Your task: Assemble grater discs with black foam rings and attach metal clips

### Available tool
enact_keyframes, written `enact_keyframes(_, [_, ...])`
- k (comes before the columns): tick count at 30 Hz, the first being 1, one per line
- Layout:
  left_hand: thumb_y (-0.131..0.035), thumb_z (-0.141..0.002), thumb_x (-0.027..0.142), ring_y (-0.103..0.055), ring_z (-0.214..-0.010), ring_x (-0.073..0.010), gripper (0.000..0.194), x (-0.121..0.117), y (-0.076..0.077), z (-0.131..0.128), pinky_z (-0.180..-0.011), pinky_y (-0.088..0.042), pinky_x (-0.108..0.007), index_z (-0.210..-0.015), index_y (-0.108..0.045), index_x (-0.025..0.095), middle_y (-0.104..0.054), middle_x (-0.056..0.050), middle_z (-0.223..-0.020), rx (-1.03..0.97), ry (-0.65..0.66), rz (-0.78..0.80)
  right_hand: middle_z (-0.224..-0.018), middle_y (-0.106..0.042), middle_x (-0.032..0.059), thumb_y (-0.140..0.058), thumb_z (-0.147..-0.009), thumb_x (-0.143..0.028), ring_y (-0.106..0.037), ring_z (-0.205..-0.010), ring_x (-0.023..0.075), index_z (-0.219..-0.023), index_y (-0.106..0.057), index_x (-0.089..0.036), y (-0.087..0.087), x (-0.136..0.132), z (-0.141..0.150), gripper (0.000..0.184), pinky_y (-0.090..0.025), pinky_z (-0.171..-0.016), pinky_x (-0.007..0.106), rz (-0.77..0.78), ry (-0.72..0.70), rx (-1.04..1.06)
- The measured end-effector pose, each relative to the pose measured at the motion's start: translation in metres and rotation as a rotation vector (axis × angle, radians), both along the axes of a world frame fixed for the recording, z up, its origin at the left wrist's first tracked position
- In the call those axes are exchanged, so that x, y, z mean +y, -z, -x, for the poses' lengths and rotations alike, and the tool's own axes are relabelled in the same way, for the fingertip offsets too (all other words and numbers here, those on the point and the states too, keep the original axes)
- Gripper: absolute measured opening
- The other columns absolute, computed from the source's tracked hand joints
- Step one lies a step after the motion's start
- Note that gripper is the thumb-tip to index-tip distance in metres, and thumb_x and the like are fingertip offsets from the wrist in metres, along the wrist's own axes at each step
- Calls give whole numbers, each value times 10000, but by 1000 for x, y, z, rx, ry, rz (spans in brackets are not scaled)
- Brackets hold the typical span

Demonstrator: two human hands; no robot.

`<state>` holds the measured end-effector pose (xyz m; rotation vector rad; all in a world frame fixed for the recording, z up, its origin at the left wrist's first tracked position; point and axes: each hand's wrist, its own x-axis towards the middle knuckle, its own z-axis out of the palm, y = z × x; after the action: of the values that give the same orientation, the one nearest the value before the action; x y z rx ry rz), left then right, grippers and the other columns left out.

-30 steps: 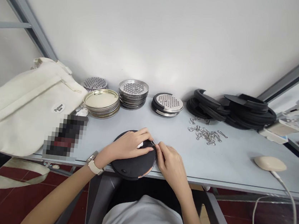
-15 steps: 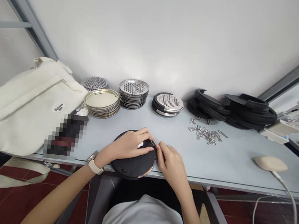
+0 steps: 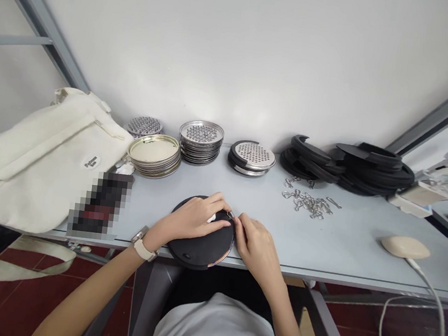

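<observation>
A round black disc [image 3: 199, 246] with a thin metal rim lies at the near edge of the grey table [image 3: 345, 241]. My left hand [image 3: 191, 219] rests on top of it, fingers curled and pressing down. My right hand [image 3: 255, 244] is at the disc's right edge, thumb and forefinger pinched on a small metal clip [image 3: 230, 214] at the rim. The fingertips of both hands meet at that clip.
Along the wall stand a brass-coloured lid stack [image 3: 154, 153], perforated metal plates [image 3: 200, 140], a black-ringed perforated disc [image 3: 251, 156] and black ring piles [image 3: 349, 164]. Loose metal clips [image 3: 311, 201] lie right of centre. A cream bag [image 3: 39, 158] sits at the left, a beige mouse [image 3: 404, 246] at the right.
</observation>
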<state>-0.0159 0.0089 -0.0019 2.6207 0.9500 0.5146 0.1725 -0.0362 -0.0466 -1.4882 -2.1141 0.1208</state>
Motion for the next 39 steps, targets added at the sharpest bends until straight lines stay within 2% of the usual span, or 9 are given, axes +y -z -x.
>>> enact_keyframes(16, [-436,-948,400,-584,-807,-142,274,0,-3,0,-742,-442,-263,-1101,-537,196,-551,-42,-1030,14,21,11,-637,-531,7,-294,-995,-280,-484,-580,151,-758,-418,-211,-1,1,1,276,-330,-572,252,-3,5,50])
enact_keyframes(23, [-411,-964,319,-593,-793,-131,222,0,-2,0,-740,-432,-260,-1105,-556,227,-568,-23,-1036,19,12,-10,-577,-449,-28,-285,-992,-298,-432,-505,131,-723,-360,-228,-1,0,-2,288,-316,-523,239,27,52,188])
enact_keyframes(28, [-455,-939,317,-586,-767,-122,191,0,-1,0,-718,-438,-258,-1074,-558,229,-571,-13,-1005,-12,-23,-18,-573,-445,-26,-275,-989,-309,-430,-497,133,-721,-363,-230,-2,0,-1,293,-316,-514,239,24,66,212])
enact_keyframes(35, [-511,-904,343,-576,-811,-136,200,-1,-2,-1,-718,-442,-264,-1056,-503,213,-562,0,-931,-62,-75,19,-589,-489,-37,-314,-982,-370,-451,-501,119,-756,-415,-230,-12,4,-4,284,-369,-530,206,143,35,355])
enact_keyframes(39, [-499,-905,347,-579,-806,-142,217,-1,-2,-1,-703,-445,-265,-1079,-488,217,-560,-4,-926,-60,-83,26,-565,-504,-31,-314,-977,-330,-458,-476,128,-746,-420,-227,-11,10,6,274,-324,-498,219,119,79,252])
